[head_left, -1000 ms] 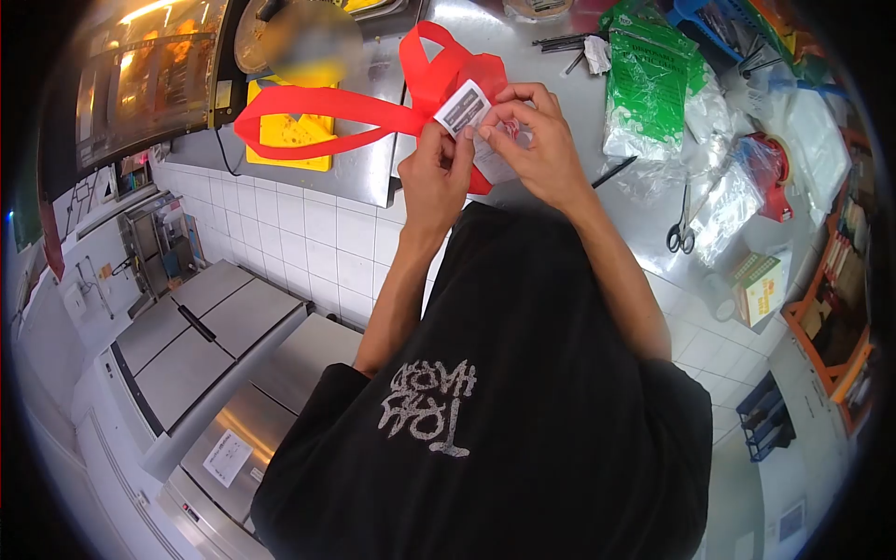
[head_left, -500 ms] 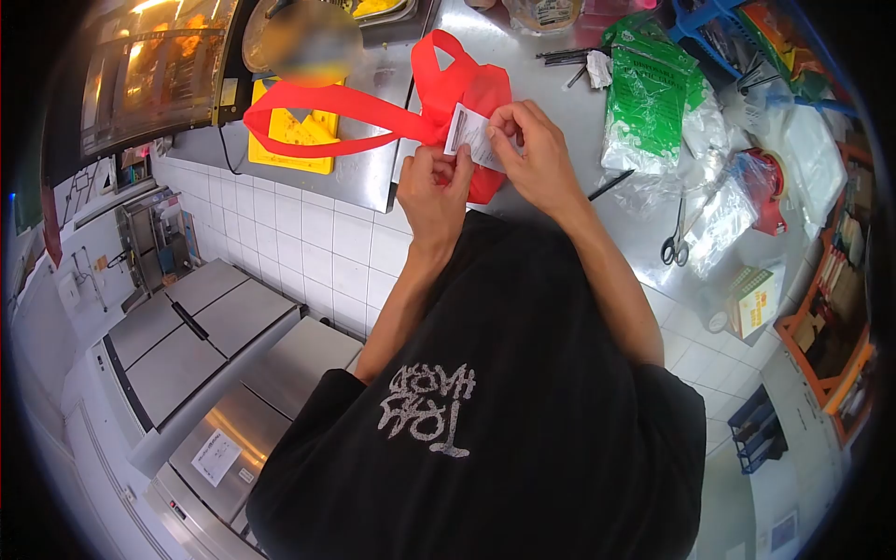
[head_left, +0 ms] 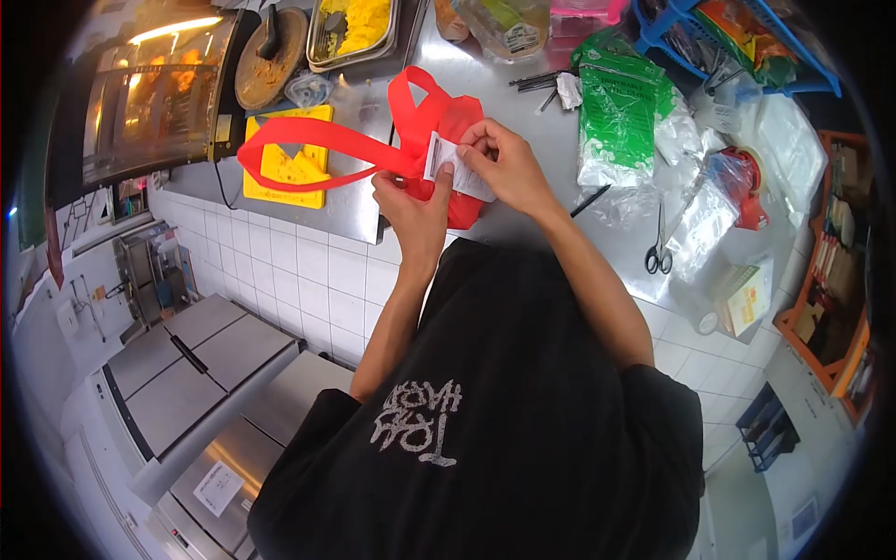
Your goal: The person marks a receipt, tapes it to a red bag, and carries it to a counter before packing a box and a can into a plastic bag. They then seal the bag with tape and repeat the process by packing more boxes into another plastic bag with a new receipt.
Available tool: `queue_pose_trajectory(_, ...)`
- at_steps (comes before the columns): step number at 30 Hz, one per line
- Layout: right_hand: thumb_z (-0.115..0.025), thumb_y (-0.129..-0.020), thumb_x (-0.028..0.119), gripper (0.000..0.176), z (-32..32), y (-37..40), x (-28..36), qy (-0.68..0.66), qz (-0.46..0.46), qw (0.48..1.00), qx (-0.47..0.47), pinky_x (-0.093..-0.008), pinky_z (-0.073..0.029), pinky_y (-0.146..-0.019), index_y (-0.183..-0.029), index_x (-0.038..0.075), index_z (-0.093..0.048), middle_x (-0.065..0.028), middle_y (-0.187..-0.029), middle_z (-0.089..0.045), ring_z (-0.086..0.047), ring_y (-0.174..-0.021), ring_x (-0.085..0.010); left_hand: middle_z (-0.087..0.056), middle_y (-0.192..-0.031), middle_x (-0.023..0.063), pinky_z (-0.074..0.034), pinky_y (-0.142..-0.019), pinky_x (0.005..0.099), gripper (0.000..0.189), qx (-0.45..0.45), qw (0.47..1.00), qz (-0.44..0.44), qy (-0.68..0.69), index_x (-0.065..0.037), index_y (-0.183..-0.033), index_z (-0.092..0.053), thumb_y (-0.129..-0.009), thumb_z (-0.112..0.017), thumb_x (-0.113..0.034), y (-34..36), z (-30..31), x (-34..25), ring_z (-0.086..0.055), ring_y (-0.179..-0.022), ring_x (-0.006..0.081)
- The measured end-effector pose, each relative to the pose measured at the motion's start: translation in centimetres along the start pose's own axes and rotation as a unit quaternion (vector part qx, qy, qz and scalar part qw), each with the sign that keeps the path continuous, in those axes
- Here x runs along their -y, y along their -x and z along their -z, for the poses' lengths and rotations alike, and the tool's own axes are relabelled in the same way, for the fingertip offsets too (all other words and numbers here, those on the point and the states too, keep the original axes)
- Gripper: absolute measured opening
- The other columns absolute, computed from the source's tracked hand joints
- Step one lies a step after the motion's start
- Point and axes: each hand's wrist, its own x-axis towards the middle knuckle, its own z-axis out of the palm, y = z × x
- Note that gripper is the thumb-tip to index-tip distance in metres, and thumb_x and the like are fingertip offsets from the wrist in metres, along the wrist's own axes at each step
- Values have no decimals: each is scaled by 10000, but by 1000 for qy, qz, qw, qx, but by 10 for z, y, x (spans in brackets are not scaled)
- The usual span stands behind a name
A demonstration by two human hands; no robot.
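A red bag [head_left: 463,114] with two looped handles lies at the front edge of the steel counter. Against it is a white paper slip [head_left: 458,177] with faint print. My left hand [head_left: 415,203] is closed on the slip's lower left part, thumb on top, beside the knot-like gather of the red handles. The fingers of my right hand [head_left: 499,166] pinch the slip's upper right side. One long red handle stretches left over a yellow cutting board [head_left: 313,194].
Scissors [head_left: 659,252], a green glove packet [head_left: 618,121], clear plastic bags and a red tape dispenser [head_left: 751,201] lie right. A blue basket [head_left: 667,42] stands behind them. Back left are a metal tray [head_left: 324,65], a round board [head_left: 252,79] and a lit glass cabinet [head_left: 154,103].
The view has shifted, so the counter items sit lower and further left. My left thumb now lies over the slip. Both hands remain at the slip and bag.
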Motion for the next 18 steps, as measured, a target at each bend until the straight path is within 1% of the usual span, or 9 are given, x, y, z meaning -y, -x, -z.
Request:
queue_pose_trajectory(3,-651,-916,95,124,6,2,0,-5,-16,1000,10,-223,-431,-636,-993,19,-589,10,-781,-587,-528,-703,-56,-466,-1105,214,-364,-947,453,697,23,1000,-14,3,70,-1176,-408,-791,-818,-343,-2,0,1,-407,-1067,314)
queue_pose_trajectory(6,-649,-920,105,139,22,12,3,-22,-30,999,13,-223,-431,-642,-1015,23,-588,14,-794,-575,-527,-717,-57,-484,-1074,170,-379,-927,417,643,10,1000,-19,-4,25,-1172,-436,-800,-812,-341,-1,-3,5,-443,-1007,268)
queue_pose_trajectory(9,-632,-935,128,145,59,36,10,-8,-52,999,-14,-229,-436,-651,-1034,30,-591,12,-819,-574,-533,-742,-62,-492,-1172,175,-382,-946,403,734,-15,999,-26,-15,44,-1289,-418,-806,-811,-345,-2,-6,17,-470,-1054,257)
queue_pose_trajectory(11,-610,-946,141,130,98,67,19,34,-69,993,-87,-236,-445,-637,-1012,30,-627,-4,-770,-602,-526,-679,-71,-478,-1208,169,-389,-958,386,715,-31,999,-16,18,43,-1289,-437,-814,-812,-338,0,-10,23,-473,-1071,268)
queue_pose_trajectory(12,-610,-946,141,130,124,86,21,57,-80,988,-119,-236,-445,-637,-1012,30,-627,-4,-770,-602,-526,-679,-71,-484,-1206,163,-388,-970,385,694,-41,997,-58,15,40,-1281,-440,-823,-809,-328,0,-10,25,-476,-1078,266)
queue_pose_trajectory(14,-575,-969,163,168,177,125,24,111,-76,980,-148,-247,-462,-655,-1049,27,-634,-20,-798,-623,-551,-698,-85,-500,-1165,147,-376,-983,382,671,-3,996,-66,64,40,-1270,-436,-829,-807,-303,3,-4,11,-476,-1093,251)
queue_pose_trajectory(15,-547,-983,175,193,206,150,31,175,-90,967,-165,-266,-480,-672,-1070,29,-638,-40,-833,-651,-578,-720,-105,-492,-1155,145,-374,-980,385,679,-7,998,-63,25,43,-1263,-439,-826,-809,-321,6,0,18,-474,-1091,259)
queue_pose_trajectory(17,-529,-971,146,194,257,195,46,253,-111,919,-282,-282,-485,-678,-1078,39,-650,-45,-849,-659,-589,-737,-122,-416,-1223,150,-373,-973,399,756,12,999,-32,12,42,-1307,-379,-820,-809,-345,19,14,18,-419,-1121,259)
queue_pose_trajectory(18,-526,-964,142,199,283,214,40,238,-53,899,-363,-279,-480,-666,-1073,36,-655,-46,-841,-654,-588,-729,-125,-400,-1229,139,-356,-976,389,712,10,999,-29,-11,25,-1286,-386,-831,-799,-334,28,24,19,-411,-1118,243)
